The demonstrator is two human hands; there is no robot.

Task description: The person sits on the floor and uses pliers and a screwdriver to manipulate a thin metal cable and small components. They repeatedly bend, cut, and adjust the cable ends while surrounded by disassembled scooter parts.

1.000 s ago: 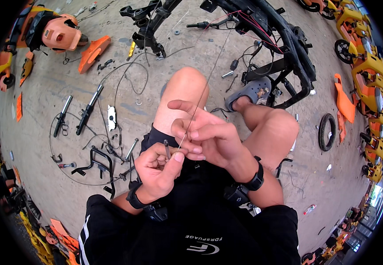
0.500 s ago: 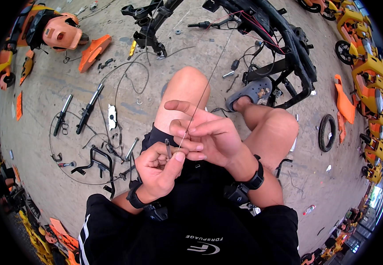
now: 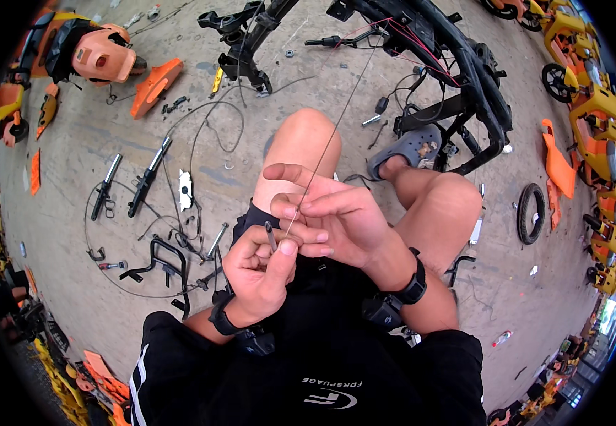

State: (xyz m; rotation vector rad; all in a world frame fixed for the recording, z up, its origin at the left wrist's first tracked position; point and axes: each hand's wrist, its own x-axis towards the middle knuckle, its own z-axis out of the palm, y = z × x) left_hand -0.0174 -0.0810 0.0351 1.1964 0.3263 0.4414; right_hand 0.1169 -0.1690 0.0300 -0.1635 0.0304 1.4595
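A thin wire cable (image 3: 338,122) runs taut from my hands up to the black scooter frame (image 3: 464,85) beyond my knees. My left hand (image 3: 262,268) is closed, pinching the cable's lower end between thumb and forefinger. A short dark metal rod (image 3: 271,236), perhaps a screwdriver tip, sticks up out of the same fist; the rest of it is hidden. Just above, to the right, my right hand (image 3: 354,216) grips the cable between thumb and fingers, its forefinger stretched out to the left. The fingertips of both hands nearly meet around the cable.
On the floor at left lie two fork tubes (image 3: 149,177), a bent black bracket (image 3: 162,264) and looped cables (image 3: 212,106). Orange panels (image 3: 155,86) lie farther off. At right are a small tyre (image 3: 530,213) and a row of yellow scooters (image 3: 592,121).
The view has shifted slightly, so the floor parts sit a little farther right. Both hands keep their grip on the cable with hardly any movement.
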